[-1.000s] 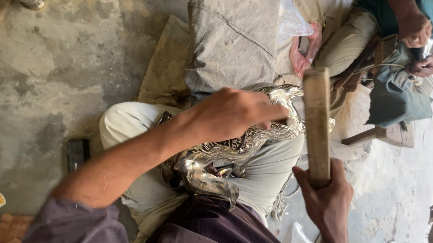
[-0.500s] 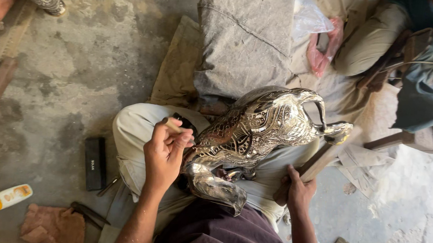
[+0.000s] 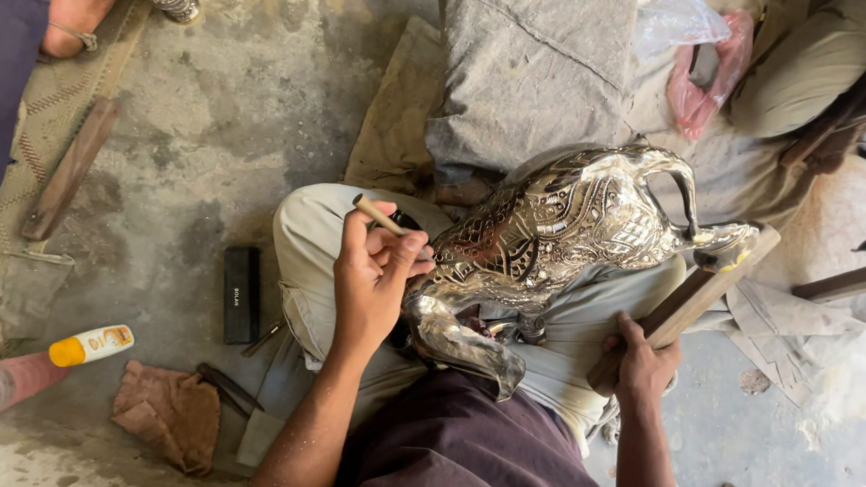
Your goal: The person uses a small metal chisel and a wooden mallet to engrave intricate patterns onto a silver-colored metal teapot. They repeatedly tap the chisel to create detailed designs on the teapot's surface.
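A shiny silver metal jug with carved patterns (image 3: 564,231) is lying on its side across the person's lap. The left hand (image 3: 376,275) is pinching a thin wooden-handled tool (image 3: 387,217) against the jug, and the right hand (image 3: 643,362) is gripping a long flat wooden stick (image 3: 695,295) that is touching the jug's spout end. A small black block (image 3: 242,294) is sitting on the grey floor nearby.

Bare to the elbow and beyond on both sides: no sleeves, no gloves, no watch, no rings to be seen on left hand (image 3: 376,280) or right hand (image 3: 643,365). Dressed in a dark maroon-brown top (image 3: 470,456) with a line of small pale print near its lower edge, over loose, creased, pale khaki trousers (image 3: 317,256).
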